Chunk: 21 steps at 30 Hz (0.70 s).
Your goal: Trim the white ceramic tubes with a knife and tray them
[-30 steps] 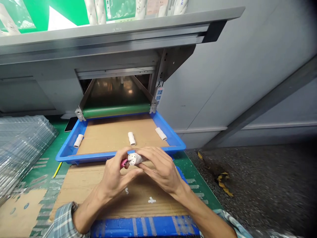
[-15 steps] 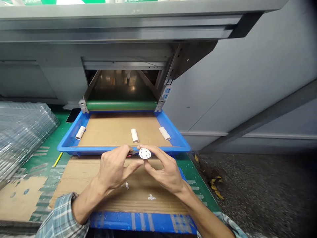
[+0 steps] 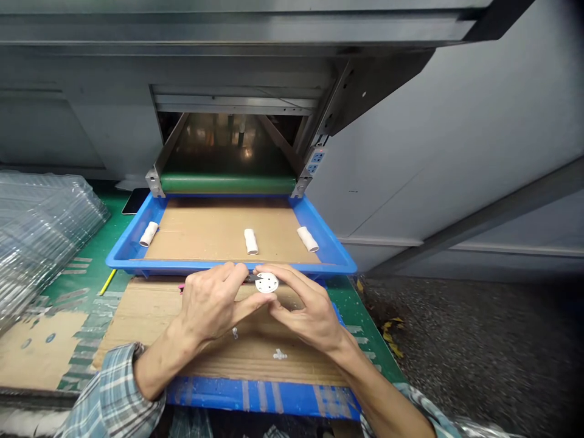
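Observation:
My right hand (image 3: 310, 313) is closed, pinching a small white round piece (image 3: 267, 283) with several dark holes in its face, between thumb and fingers. In my closed left hand (image 3: 212, 304) is a slim pointed tool (image 3: 252, 278); its dark, blade-like tip lies against the left side of the white piece's face. A pink bit shows behind the left hand, perhaps the tool's other end. The left thumb reaches the lower edge of the white piece. Both hands are above a cardboard sheet (image 3: 150, 310), in front of a blue tray (image 3: 182, 266).
Three white tubular pieces, one of them in the middle (image 3: 250, 241), lie in the cardboard-lined tray. Behind it is a conveyor with a green roller (image 3: 228, 183). Stacked clear plastic trays (image 3: 41, 231), a phone (image 3: 135, 201) and a yellow stick (image 3: 107, 283) are at the left.
The tool's tip now overlaps the white piece's face, where before it was beside the edge. The left hand has turned slightly and its thumb has moved right. The view has tilted down a little.

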Each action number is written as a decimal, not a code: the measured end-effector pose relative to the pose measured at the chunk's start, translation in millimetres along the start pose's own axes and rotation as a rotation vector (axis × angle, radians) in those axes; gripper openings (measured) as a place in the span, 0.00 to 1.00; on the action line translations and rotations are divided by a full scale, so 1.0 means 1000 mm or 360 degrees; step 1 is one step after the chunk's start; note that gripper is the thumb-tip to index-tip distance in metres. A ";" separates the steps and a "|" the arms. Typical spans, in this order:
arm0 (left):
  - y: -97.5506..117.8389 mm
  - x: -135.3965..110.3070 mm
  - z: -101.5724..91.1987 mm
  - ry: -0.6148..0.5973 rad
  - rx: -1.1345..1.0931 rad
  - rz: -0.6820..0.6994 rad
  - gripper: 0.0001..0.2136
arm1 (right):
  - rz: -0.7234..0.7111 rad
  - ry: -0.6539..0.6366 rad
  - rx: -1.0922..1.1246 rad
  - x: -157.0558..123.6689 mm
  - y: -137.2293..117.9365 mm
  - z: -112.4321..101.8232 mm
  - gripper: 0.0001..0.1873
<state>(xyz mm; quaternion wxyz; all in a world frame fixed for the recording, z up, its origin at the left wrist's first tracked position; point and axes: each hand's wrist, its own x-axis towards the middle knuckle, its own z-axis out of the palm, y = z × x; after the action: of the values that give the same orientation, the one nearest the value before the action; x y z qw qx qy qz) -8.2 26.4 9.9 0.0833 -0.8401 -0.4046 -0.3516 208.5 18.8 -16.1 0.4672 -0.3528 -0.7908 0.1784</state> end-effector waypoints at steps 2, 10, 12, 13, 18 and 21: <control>0.000 0.001 -0.001 0.0001 0.0013 0.0018 0.25 | -0.0002 0.0004 0.0000 0.000 0.000 0.000 0.22; 0.002 0.004 -0.006 0.0012 0.0190 0.0077 0.30 | -0.0077 0.0013 -0.0062 0.002 0.000 -0.002 0.23; 0.002 0.005 -0.007 0.0003 0.0190 0.0091 0.31 | -0.0095 0.0017 -0.0076 0.002 0.001 -0.002 0.23; 0.002 0.006 -0.007 0.0001 0.0188 0.0098 0.31 | -0.0100 0.0019 -0.0073 0.002 0.001 -0.002 0.23; 0.002 0.006 -0.008 0.0016 0.0172 0.0107 0.30 | -0.0109 -0.0010 0.0048 0.003 0.003 -0.003 0.24; 0.002 0.005 -0.008 0.0037 0.0161 0.0099 0.29 | -0.0091 -0.0069 0.0139 0.004 0.004 -0.005 0.25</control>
<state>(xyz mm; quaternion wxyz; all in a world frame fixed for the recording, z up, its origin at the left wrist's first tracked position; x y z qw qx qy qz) -8.7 25.2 19.2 0.1414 -0.8428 -0.3946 -0.3376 213.5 23.7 -13.6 0.4699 -0.3056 -0.8019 0.2068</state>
